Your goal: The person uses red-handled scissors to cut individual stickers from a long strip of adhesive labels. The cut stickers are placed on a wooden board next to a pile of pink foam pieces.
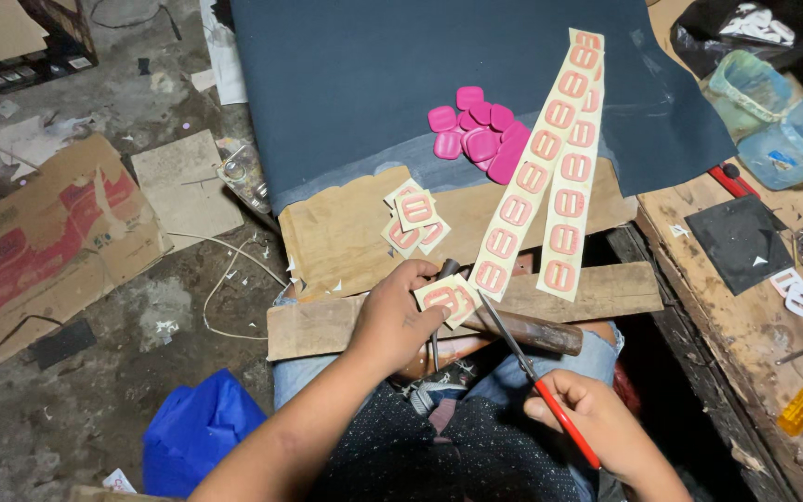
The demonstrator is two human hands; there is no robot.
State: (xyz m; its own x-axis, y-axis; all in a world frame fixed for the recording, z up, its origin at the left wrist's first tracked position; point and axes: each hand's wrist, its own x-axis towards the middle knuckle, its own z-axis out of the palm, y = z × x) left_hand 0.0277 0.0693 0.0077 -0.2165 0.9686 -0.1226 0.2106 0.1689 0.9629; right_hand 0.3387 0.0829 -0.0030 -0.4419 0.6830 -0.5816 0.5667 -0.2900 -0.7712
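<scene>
Over the wooden board (597,293), 2 hands cut cream strips of pink buckle shapes with scissors.

Left hand (392,321) pinches a cut square piece (448,297) between thumb and fingers at the board's near edge, touching the lower end of the longer strip (536,167). Right hand (597,423), below the board and apart from the left, is closed around the red handles of the scissors (532,372), whose blades point up at that piece. Beside the first, a 2nd strip (573,186) hangs over the board. Beyond the board lie a small stack of cut squares (414,218) on brown leather, and farther up a heap of pink buckles (480,135) on dark sheet.
</scene>
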